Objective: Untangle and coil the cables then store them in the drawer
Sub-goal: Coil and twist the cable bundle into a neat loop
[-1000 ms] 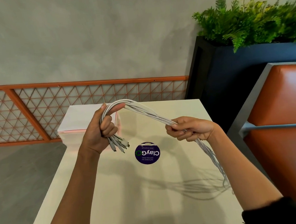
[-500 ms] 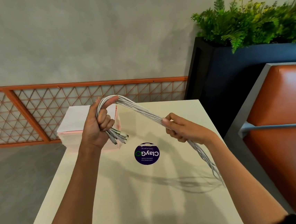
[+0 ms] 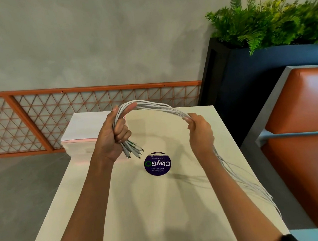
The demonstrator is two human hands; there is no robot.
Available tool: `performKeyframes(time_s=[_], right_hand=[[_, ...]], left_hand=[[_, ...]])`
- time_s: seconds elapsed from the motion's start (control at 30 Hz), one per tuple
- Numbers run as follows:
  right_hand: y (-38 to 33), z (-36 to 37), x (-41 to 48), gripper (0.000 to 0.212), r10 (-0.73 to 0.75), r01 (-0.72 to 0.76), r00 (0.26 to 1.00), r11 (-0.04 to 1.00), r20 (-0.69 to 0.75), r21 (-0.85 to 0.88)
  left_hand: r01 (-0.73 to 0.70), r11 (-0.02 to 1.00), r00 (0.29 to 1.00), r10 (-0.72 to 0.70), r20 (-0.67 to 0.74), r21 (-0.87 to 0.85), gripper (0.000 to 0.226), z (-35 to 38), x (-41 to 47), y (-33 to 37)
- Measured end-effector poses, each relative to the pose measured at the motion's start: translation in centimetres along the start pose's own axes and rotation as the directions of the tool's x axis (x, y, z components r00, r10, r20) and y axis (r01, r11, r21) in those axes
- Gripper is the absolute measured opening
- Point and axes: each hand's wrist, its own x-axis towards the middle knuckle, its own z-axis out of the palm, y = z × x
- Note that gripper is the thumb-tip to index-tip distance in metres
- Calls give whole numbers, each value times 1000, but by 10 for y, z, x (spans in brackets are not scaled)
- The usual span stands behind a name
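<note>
A bundle of several white cables (image 3: 159, 108) arches in the air above the cream table (image 3: 143, 209). My left hand (image 3: 115, 136) grips the bundle near one end, and the plug ends (image 3: 133, 151) stick out below its fist. Further along the bundle, my right hand (image 3: 200, 131) holds the cables from above, fingers curled round them. Behind that hand the loose lengths (image 3: 245, 182) trail down past my right forearm toward the table's right edge. No drawer shows clearly; a white box (image 3: 83, 130) stands at the table's far left corner.
A round purple sticker (image 3: 157, 163) lies on the table between my hands. An orange lattice railing (image 3: 56, 114) runs behind the table. A dark planter with ferns (image 3: 265, 67) and an orange padded seat (image 3: 310, 125) stand to the right.
My right hand has risen and turned over the bundle, so the cables arch higher between my hands. The trailing lengths swung further out to the right. My left hand keeps its grip.
</note>
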Motion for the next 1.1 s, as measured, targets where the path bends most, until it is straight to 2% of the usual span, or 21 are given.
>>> performKeyframes(time_s=[0.1,0.2,0.3,0.37,0.43,0.53,0.6,0.63,0.73,0.83,0.9,1.0,1.1], right_hand=[[7,11,-2,36,-48,40,997,989,60,139],[16,1,5,34,-211,107,926,942,312,319],[13,-21,15,37,-196,-126,732,903,653,412],[10,-32,22,39,-158,-306,609,857,777,414],[6,-37,30,38,-100,-448,566,796,818,407],[0,-27,34,39,80,-655,547,661,834,366],[-5,-17,33,40,205,-776,487,547,849,313],[-6,-13,32,42,249,-810,445,522,860,268],[-13,-5,26,43,312,-803,302,593,901,64],[-20,-1,20,42,334,-678,196,725,922,-118],[-23,0,19,42,329,-613,96,763,939,-204],[-25,1,18,35,251,-565,-45,792,967,-232],[-28,1,13,25,201,-457,-95,861,975,-222]], left_hand=[[6,1000,1000,-6,-1,-20,44,-3,0,-1],[13,998,1000,-14,-21,-54,44,-12,1,0],[26,994,998,-33,-62,-105,45,-20,0,-4],[22,991,997,-32,-74,-128,46,-22,-1,-9],[11,993,998,-18,-62,-120,48,-21,-1,-14],[2,1000,1000,-2,-17,-9,50,-10,-1,-21],[12,995,1000,-14,14,104,53,-1,-1,-27],[16,988,999,-20,27,154,53,3,-1,-30],[8,950,997,-30,65,312,52,12,1,-35],[12,901,994,-57,90,433,46,16,6,-40],[40,884,990,-98,100,466,44,16,8,-44],[50,842,983,-136,121,537,44,15,9,-49],[32,810,979,-144,146,586,44,13,8,-51]])
